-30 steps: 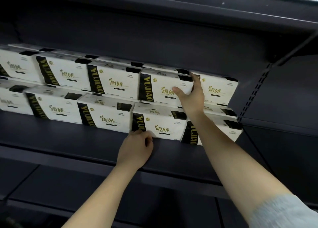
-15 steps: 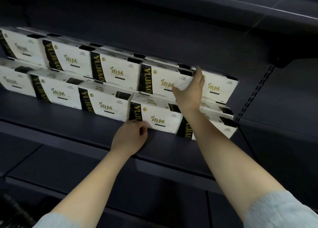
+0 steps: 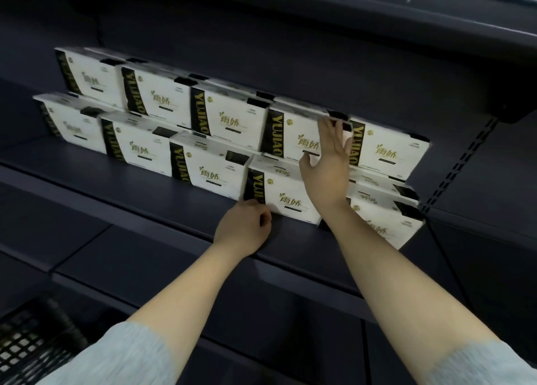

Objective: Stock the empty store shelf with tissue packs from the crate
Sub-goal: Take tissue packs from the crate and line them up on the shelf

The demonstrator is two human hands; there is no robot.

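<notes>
Since earlier our right hand [image 3: 327,164] is sliding up the upper pack [image 3: 293,132], fingers [image 3: 334,129] released, squaring it. Our left hand [image 3: 244,230], fingers clenched, is bracing the lower pack [image 3: 282,193] on the shelf [image 3: 116,187].

You have a single wide-angle head view that looks forward and slightly down from close in at the dark shelf [image 3: 122,181], its rows of tissue packs [image 3: 229,120] running off to the left, with a black crate [image 3: 32,341] in the lower-left corner.
</notes>
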